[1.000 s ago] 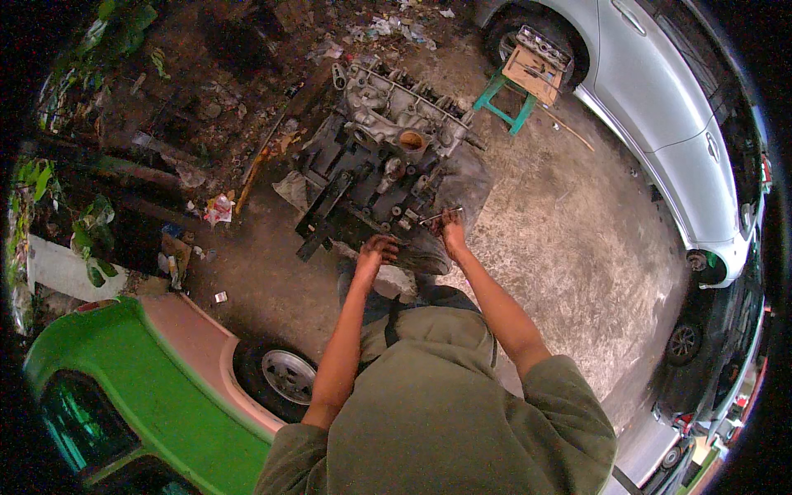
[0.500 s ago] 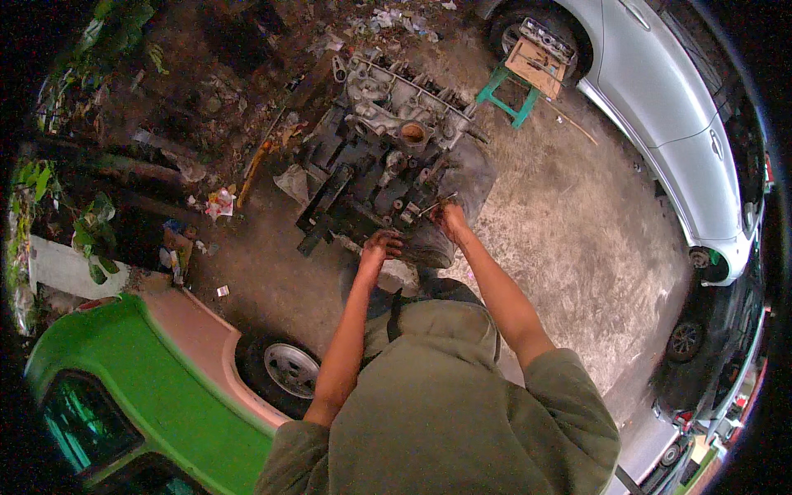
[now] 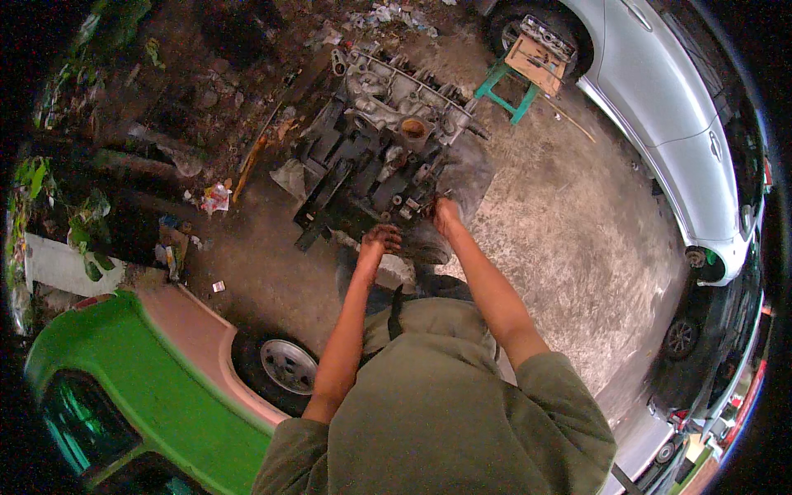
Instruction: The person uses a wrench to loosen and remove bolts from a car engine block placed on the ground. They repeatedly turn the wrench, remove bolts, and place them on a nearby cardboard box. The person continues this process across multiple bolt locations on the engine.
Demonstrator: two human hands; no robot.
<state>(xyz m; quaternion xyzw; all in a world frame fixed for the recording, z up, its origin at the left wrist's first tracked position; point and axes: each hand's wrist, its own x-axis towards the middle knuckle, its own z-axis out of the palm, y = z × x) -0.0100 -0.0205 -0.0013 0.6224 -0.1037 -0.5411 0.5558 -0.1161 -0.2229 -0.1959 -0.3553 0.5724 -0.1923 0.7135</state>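
Observation:
A dirty engine (image 3: 367,177) stands in front of me, its grey upper part (image 3: 388,103) crowded with shafts and bolts above the blackened block. My left hand (image 3: 379,242) rests on the lower front edge, fingers apart and slightly curled. My right hand (image 3: 445,213) is closed on a small metal tool at the block's lower right, beside some small fittings (image 3: 408,210); the tool is mostly hidden by the fingers.
A green stool (image 3: 516,103) carries a board (image 3: 536,70) and metal part at upper right, beside a silver car (image 3: 660,132). A green-and-pink car (image 3: 148,371) fills the lower left. Litter (image 3: 216,196), plants and a long stick (image 3: 247,169) line the left.
My right hand has moved slightly up and left, and the tool in it has turned so that less of it shows. My left hand has shifted a little upward, still on the engine.

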